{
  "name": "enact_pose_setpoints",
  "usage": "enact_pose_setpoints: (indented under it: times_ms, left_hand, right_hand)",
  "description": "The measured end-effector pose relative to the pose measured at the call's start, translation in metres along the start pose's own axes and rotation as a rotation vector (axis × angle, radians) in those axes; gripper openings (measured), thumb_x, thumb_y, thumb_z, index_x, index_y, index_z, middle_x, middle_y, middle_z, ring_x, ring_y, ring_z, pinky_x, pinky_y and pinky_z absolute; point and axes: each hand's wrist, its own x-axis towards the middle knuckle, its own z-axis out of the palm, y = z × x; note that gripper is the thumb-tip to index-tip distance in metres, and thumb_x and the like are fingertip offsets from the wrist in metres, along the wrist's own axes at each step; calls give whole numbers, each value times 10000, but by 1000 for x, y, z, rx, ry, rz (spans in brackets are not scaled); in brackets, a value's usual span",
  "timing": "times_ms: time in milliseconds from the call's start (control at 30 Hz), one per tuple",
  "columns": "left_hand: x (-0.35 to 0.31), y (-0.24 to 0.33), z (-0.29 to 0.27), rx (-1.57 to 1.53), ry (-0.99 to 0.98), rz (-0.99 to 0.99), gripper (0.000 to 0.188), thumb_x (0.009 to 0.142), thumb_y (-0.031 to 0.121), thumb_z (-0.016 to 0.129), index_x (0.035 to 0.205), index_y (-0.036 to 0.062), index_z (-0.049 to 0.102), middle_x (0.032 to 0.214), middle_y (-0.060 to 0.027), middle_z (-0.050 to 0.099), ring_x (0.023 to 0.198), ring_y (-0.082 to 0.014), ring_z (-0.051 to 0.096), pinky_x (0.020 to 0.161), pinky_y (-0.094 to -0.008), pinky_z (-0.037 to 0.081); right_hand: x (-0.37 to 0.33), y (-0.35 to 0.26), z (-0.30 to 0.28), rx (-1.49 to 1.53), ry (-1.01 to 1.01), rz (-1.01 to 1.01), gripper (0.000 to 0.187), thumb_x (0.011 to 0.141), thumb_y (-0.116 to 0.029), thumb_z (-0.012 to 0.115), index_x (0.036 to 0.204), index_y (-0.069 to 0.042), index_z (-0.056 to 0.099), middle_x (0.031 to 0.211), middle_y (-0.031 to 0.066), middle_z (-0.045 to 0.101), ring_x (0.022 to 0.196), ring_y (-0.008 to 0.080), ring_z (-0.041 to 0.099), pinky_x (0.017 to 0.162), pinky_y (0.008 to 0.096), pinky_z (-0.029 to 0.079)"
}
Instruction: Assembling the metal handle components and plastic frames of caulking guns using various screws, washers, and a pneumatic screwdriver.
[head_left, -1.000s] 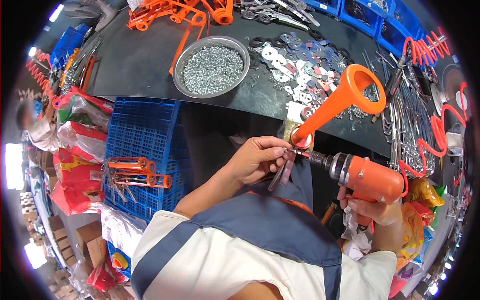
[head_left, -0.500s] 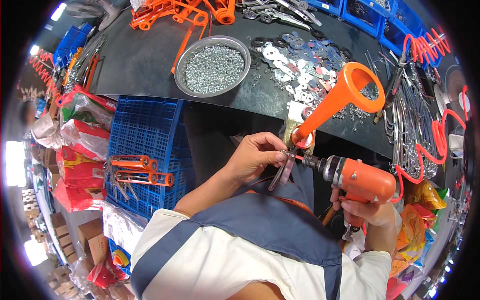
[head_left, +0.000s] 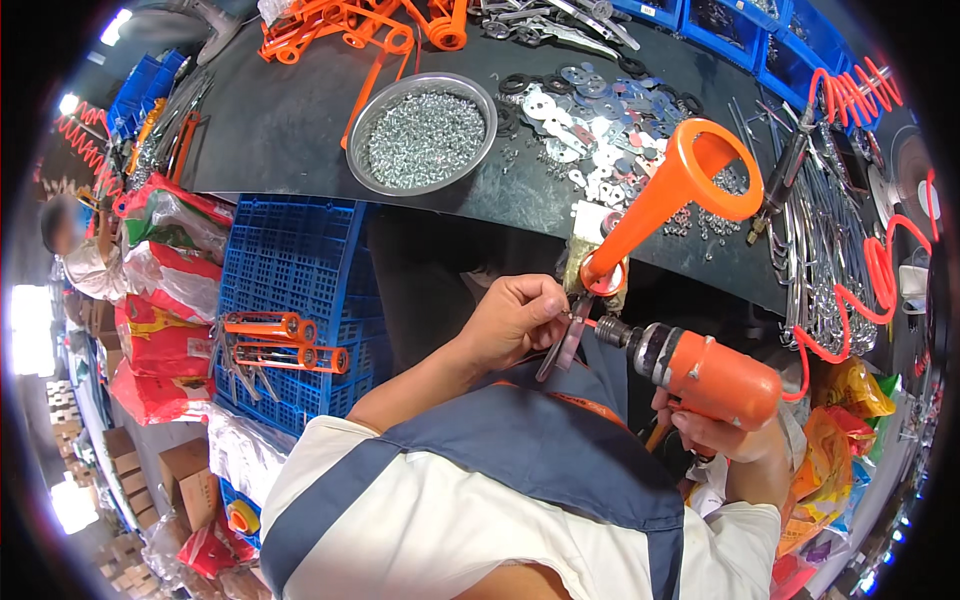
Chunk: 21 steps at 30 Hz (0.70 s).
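Note:
My right hand (head_left: 712, 432) wraps round the handle of an orange pistol-grip power drill (head_left: 715, 380). Its thin bit points left and meets, or nearly meets, a flat metal piece (head_left: 568, 345) below an orange tubular part. That orange part (head_left: 650, 220), with a wide ring at its upper end, slants up to the right from a small fixture (head_left: 590, 235) at the bench edge. On the other side of the metal piece, my left hand (head_left: 512, 318) is closed in a pinch. Whatever lies between its fingertips is too small to make out.
A steel bowl (head_left: 420, 135) of small metal fasteners stands on the dark bench (head_left: 260, 140). Washers and plates (head_left: 600, 120) lie scattered beyond the fixture. A blue crate (head_left: 285, 260) with orange parts is at left; a red coiled hose (head_left: 850, 320) hangs at right.
The drill has shifted slightly left and down, its bit nearer the metal piece. My left thumb and fingers have changed their pinch. The orange tubular part has moved slightly left.

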Motion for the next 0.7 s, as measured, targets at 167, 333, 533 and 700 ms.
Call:
enact_pose_setpoints:
  times_ms: [167, 333, 533, 700]
  left_hand:
    - [2, 3, -4, 339, 198, 89, 306, 929, 300, 557, 985, 3, 605, 792, -53, 606, 640, -82, 523, 557, -184, 393]
    - [18, -12, -5, 1106, 231, 445, 713, 664, 72, 800, 1267, 44, 420, 1132, -110, 544, 980, -201, 523, 895, -325, 413]
    - [44, -28, 2, 1255, 189, 543, 837, 576, 79, 838, 1289, 72, 401, 1134, -88, 549, 1053, -304, 447, 903, -384, 394]
    - [57, -33, -3, 1330, 171, 552, 848, 555, 75, 842, 1283, 73, 407, 1115, -68, 562, 1008, -300, 448, 881, -400, 386]
  right_hand:
    - [-1, -5, -9, -106, 54, -15, 260, 740, 22, 641, 999, 25, 623, 808, 78, 664, 617, 104, 615, 513, 244, 503]
    - [18, -14, -9, -259, 178, 126, 306, 713, 38, 619, 1017, 18, 599, 758, 49, 629, 593, 96, 588, 469, 236, 488]
    - [38, -13, -20, -414, 72, 167, 410, 698, 69, 600, 1097, -3, 542, 821, 64, 618, 676, 124, 613, 467, 251, 502]
    - [56, -41, -16, -581, -10, 306, 397, 689, 53, 606, 1077, -7, 546, 778, 49, 600, 602, 114, 581, 454, 257, 488]
